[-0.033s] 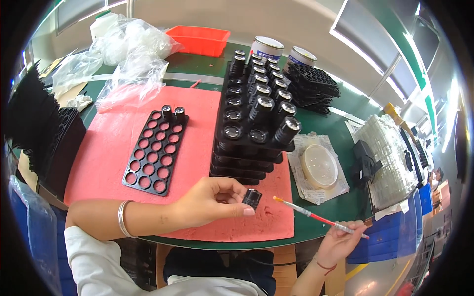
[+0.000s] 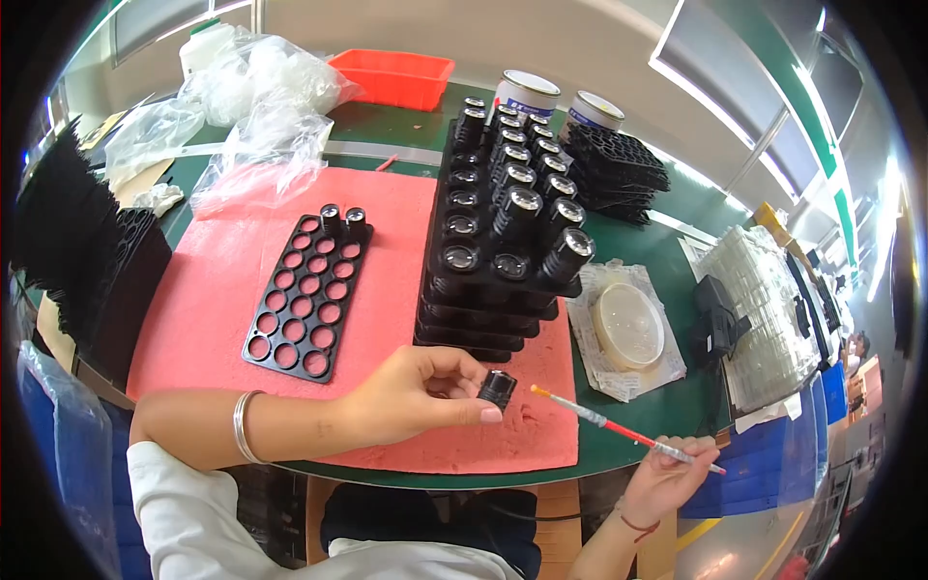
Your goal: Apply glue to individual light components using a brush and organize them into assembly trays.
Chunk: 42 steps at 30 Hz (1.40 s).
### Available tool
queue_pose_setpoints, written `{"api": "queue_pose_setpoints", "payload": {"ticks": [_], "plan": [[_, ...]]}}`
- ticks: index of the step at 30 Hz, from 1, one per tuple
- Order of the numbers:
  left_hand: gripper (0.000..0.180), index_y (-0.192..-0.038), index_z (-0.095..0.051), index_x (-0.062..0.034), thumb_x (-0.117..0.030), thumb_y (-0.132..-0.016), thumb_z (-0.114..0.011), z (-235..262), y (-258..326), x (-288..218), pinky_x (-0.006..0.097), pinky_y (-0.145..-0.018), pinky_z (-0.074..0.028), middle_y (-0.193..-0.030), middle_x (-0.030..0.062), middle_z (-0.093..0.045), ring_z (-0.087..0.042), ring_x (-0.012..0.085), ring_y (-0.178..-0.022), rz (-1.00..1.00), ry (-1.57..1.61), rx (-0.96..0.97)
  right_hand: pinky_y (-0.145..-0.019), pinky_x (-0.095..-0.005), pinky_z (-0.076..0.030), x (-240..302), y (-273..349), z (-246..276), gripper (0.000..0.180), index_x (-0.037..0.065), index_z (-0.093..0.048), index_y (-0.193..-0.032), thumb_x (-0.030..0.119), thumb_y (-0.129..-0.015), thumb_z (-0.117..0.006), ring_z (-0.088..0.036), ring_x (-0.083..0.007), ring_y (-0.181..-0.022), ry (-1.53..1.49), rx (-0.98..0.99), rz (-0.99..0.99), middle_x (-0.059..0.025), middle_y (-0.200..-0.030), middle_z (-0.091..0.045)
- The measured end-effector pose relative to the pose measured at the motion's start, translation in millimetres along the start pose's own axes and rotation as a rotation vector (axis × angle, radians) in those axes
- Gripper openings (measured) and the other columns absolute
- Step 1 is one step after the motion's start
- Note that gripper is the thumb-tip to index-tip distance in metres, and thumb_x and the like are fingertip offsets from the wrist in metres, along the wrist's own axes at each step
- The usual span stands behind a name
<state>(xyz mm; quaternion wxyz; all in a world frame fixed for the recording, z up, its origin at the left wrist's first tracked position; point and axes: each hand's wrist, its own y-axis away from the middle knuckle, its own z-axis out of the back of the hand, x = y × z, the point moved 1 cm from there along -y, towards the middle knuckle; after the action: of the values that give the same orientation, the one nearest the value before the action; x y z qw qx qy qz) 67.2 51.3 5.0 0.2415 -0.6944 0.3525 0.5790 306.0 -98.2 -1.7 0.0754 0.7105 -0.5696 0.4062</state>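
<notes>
My left hand (image 2: 435, 391) pinches a small black cylindrical lens barrel (image 2: 497, 389) between thumb and fingers, above the pink foam mat (image 2: 387, 290). In my right hand (image 2: 667, 478) is a thin paintbrush (image 2: 619, 428) with a red and silver handle. Its yellowish tip points left, a short gap from the barrel. A black tray (image 2: 302, 307) with round holes lies left of centre, two lens barrels (image 2: 343, 221) standing at its far end. Beyond my left hand rises a stack of black trays (image 2: 474, 314), the top one filled with glass-topped lens barrels (image 2: 514, 208).
A round shallow dish (image 2: 628, 326) sits on paper at the right. Behind the stack stand two cans (image 2: 530, 94) and more black trays (image 2: 619, 169). Plastic bags (image 2: 261, 87) and a red bin (image 2: 396, 79) are at the back. Stacked black trays (image 2: 106, 280) border the left.
The brush tip is slightly closer to the lens barrel. The whole view has shifted a little; both hands keep their grips.
</notes>
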Motion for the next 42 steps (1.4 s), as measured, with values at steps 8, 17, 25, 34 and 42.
{"api": "queue_pose_setpoints", "payload": {"ticks": [8, 17, 25, 34, 42], "plan": [[0.026, -0.085, -0.057, -0.0045, -0.019, -0.074, -0.075, 0.0, -0.7, -0.4, 0.018, -0.068, -0.042, -0.079, -0.0052, -0.051, -0.048, 0.0031, -0.074, -0.012, 0.0, 0.013, -0.041, -0.0234, -0.031, -0.6, 3.3, 3.7, 0.036, 0.007, -0.04, -0.076, 0.038, -0.093, -0.041, -0.038, -0.0123, -0.038, 0.198, 0.307, 0.136, -0.0035, -0.052, -0.041], [0.026, -0.092, -0.06, -0.003, -0.02, -0.076, -0.073, 0.4, 2.0, -3.0, 0.019, -0.072, -0.043, -0.082, -0.004, -0.055, -0.05, 0.0035, -0.076, -0.015, -0.01, 0.02, -0.042, -0.0235, -0.033, 0.1, 3.9, 4.6, 0.035, 0.005, -0.042, -0.075, 0.035, -0.093, -0.043, -0.042, -0.0131, -0.038, 0.291, 0.328, 0.217, -0.0054, -0.051, -0.044], [0.025, -0.096, -0.06, -0.0016, -0.016, -0.078, -0.07, 1.0, -0.4, 2.3, 0.02, -0.075, -0.043, -0.086, -0.0028, -0.058, -0.052, 0.0038, -0.079, -0.027, 0.021, 0.039, -0.041, -0.0238, -0.035, 0.8, 2.0, 5.7, 0.037, 0.004, -0.044, -0.074, 0.036, -0.092, -0.045, -0.042, -0.0129, -0.038, 0.287, 0.342, 0.204, -0.0054, -0.051, -0.045], [0.026, -0.102, -0.059, -0.0004, -0.009, -0.079, -0.066, -0.4, 2.2, -1.2, 0.023, -0.083, -0.044, -0.093, 0.0005, -0.059, -0.055, 0.0068, -0.087, -0.034, 0.052, 0.088, -0.042, -0.0232, -0.033, -8.7, -3.8, 16.3, 0.034, 0.005, -0.042, -0.073, 0.033, -0.092, -0.046, -0.041, -0.0123, -0.041, 0.341, 0.323, 0.245, -0.0042, -0.055, -0.043], [0.028, -0.091, -0.061, -0.0014, -0.007, -0.068, -0.075, 47.8, 25.5, -84.2, 0.023, -0.067, -0.05, -0.086, 0.0047, -0.064, -0.06, 0.0096, -0.073, -0.61, -0.593, 0.187, -0.059, -0.0219, -0.035, -23.2, -13.8, 26.3, 0.031, 0.008, -0.042, -0.075, 0.034, -0.091, -0.046, -0.039, -0.0085, -0.063, 0.063, 0.068, 0.004, -0.0001, -0.068, -0.038]]}}
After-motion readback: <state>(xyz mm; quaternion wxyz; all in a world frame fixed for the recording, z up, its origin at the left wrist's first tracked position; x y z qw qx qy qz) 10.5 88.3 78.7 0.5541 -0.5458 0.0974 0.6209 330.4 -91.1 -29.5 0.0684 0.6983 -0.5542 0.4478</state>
